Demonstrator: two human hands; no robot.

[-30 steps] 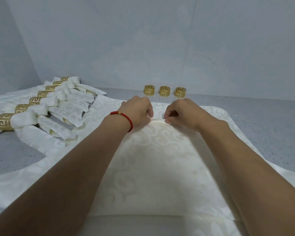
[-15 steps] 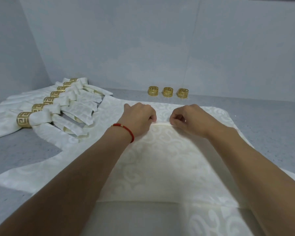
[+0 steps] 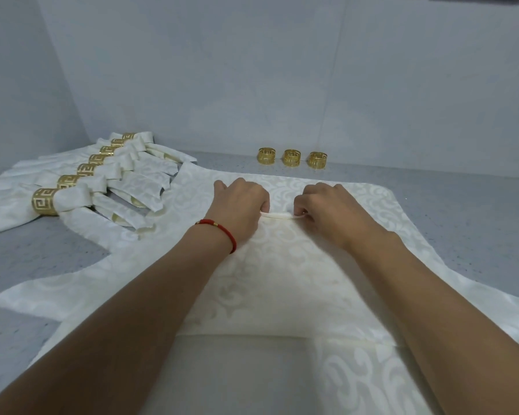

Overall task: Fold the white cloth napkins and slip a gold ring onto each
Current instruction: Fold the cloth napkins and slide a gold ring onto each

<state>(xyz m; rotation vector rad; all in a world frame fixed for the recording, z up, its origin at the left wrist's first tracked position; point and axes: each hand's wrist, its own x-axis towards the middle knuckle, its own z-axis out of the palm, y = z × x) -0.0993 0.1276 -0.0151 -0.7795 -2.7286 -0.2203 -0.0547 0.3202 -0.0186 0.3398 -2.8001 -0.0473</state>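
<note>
A white patterned napkin point(image 3: 282, 283) lies partly folded on a stack of flat napkins in front of me. Its far edge is bunched into a narrow pleat point(image 3: 279, 216). My left hand point(image 3: 240, 205), with a red bracelet on the wrist, pinches the pleat's left end. At the pleat's right end, my right hand point(image 3: 333, 208) pinches the cloth. Three loose gold rings point(image 3: 292, 157) stand in a row near the back wall. Several finished napkins with gold rings point(image 3: 45, 202) lie fanned out at the left.
The grey speckled table point(image 3: 462, 211) shows bare at the right and in a strip at the front left. Grey walls close off the back and left side. The flat napkin stack point(image 3: 372, 199) spreads well beyond the folded one.
Both hands drew slightly nearer to me with the far edge, and the cloth between them has gathered into a thicker pleat. The view shifted a little.
</note>
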